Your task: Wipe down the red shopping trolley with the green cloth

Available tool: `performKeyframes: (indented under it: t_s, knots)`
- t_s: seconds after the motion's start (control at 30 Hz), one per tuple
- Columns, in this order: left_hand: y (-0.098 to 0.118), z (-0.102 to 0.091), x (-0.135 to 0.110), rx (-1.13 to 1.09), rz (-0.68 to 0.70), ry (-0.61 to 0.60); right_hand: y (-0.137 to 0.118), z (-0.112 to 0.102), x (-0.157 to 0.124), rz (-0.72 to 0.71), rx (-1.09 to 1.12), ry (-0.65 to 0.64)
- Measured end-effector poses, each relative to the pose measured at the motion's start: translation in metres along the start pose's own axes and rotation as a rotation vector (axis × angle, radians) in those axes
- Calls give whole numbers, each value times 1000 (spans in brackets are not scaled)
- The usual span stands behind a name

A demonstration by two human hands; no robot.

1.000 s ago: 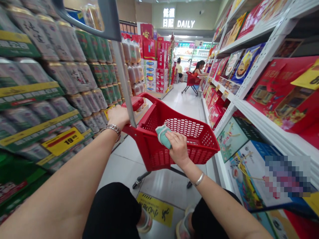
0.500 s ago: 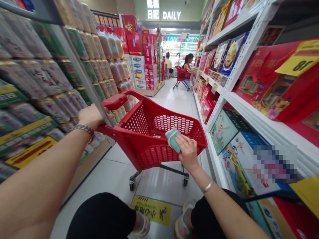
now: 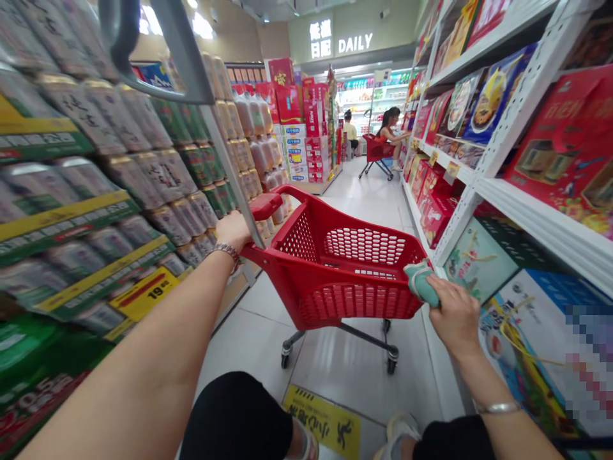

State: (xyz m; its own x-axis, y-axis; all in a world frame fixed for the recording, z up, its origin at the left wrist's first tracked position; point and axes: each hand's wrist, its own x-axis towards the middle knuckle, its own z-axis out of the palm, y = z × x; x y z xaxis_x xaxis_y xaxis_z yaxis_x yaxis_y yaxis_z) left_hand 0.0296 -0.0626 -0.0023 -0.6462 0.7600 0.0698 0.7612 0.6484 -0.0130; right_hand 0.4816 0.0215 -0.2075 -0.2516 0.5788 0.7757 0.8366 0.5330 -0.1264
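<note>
A red plastic shopping cart (image 3: 354, 297) stands side-on before me, its basket pierced with holes. My left hand (image 3: 234, 231) is closed on the cart at its left, handle end, beside the grey upright pole (image 3: 230, 166); its fingertips are partly hidden. In my right hand (image 3: 454, 313) is a folded teal cloth (image 3: 422, 285) with a pale edge. The cloth rests against the rim at the basket's right end. Inside, the visible part of the basket shows its holed floor and walls.
Stacked drink cans (image 3: 158, 166) line the left side. White shelves (image 3: 488, 166) with boxed goods stand close on the right. A yellow floor sticker (image 3: 325, 421) lies between my feet. Down the aisle, one person (image 3: 390, 134) is beside another red cart, and another person (image 3: 350, 131) is further back.
My right hand has moved the cloth rightward along the basket's near rim to its right end. My left hand keeps its hold on the cart. The view has shifted left and up.
</note>
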Motion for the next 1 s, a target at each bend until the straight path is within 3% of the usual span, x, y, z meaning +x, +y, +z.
performKeyframes:
  t_s: [0.23, 0.37, 0.5, 0.77, 0.9, 1.0]
  knots:
    - [5, -3, -5, 2, -50, -6, 33, 2, 2, 160, -77, -28]
    - [4, -4, -5, 6, -43, -5, 28, -2, 15, 287, -53, 135]
    - [4, -4, -4, 14, -36, -10, -21, -3, 33, 233, 100, 237]
    - [10, -4, -12, 20, -60, -8, -150, 14, 50, -40, 445, 143]
    - [13, -4, -20, 29, -76, -6, -192, 15, 55, -137, 532, 94]
    - [16, -4, -24, 34, -84, -12, -210, 17, 52, -172, 510, 59]
